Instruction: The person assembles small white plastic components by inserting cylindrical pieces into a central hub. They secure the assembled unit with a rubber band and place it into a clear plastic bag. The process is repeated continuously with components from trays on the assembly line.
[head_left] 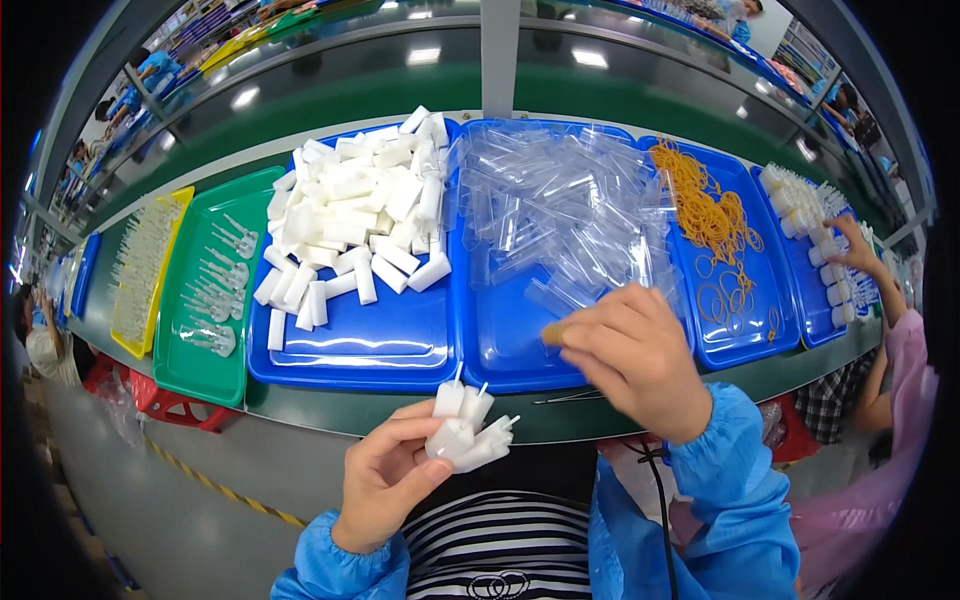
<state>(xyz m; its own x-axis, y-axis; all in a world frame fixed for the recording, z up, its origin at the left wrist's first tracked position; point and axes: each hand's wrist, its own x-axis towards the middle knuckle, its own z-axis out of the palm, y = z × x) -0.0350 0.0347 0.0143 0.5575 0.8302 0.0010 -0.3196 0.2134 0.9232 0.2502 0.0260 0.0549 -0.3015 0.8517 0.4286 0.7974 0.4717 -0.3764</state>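
Note:
My left hand [388, 482] is closed around a small bunch of white foam-like pieces [462, 432], held in front of the table edge. Thin white stems stick out of their ends. My right hand [632, 355] hovers over the front of a blue tray of clear plastic sleeves [560, 190], its fingers curled together. A tan tip [553, 333] shows at those fingers; whether it is a finger cover or a held thing I cannot make out. To the left, another blue tray holds a heap of white foam-like blocks [365, 190].
Orange rubber bands [705, 205] lie in a blue tray at the right. Further right, a co-worker's hand [855, 245] reaches over white capped parts [835, 270]. A green tray [172, 340] with clear stemmed parts and a yellow tray [125, 335] stand at the left. Tweezers-like metal [570, 398] lies at the table's front edge.

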